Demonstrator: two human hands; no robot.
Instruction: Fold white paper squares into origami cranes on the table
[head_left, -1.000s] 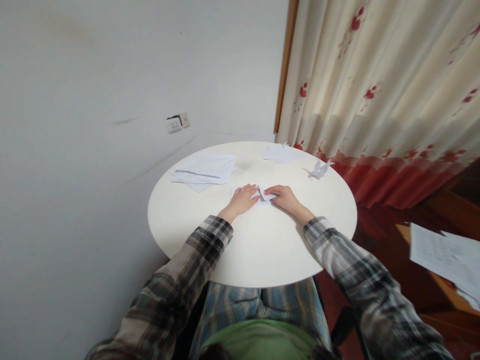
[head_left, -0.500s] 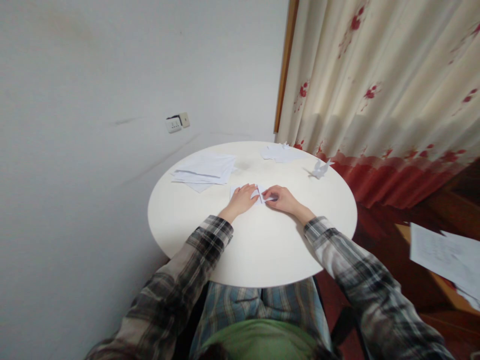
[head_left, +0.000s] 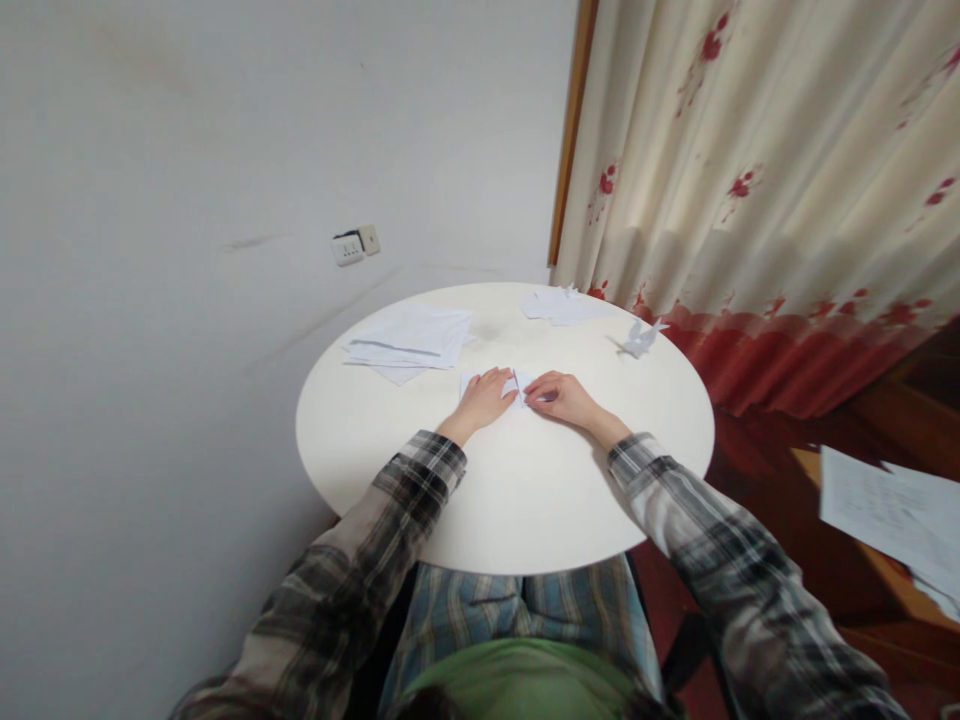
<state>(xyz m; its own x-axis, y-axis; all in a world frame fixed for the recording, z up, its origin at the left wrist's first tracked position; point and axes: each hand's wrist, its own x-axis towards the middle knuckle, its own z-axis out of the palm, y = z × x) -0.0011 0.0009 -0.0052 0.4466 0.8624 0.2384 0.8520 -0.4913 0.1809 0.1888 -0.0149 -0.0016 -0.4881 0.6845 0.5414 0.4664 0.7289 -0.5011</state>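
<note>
A small folded sheet of white paper (head_left: 520,384) lies on the white round table (head_left: 517,490), with creased edges showing between my hands. My left hand (head_left: 486,396) rests flat across its left part, fingers stretched out. On its right side, my right hand (head_left: 564,396) has bent fingers closed on a flap of the paper near the fold line. Both hands cover much of the sheet, so its full shape is hidden.
A stack of paper sheets (head_left: 412,335) is at the table's back left. More white paper (head_left: 559,306) lies at the back, and a folded paper bird (head_left: 640,340) stands at the right. Printed sheets (head_left: 885,510) sit lower right, beyond the table, near a curtain (head_left: 750,200).
My right fingers have shifted slightly left, and the paper flap under them lies lower. My left hand stays almost still.
</note>
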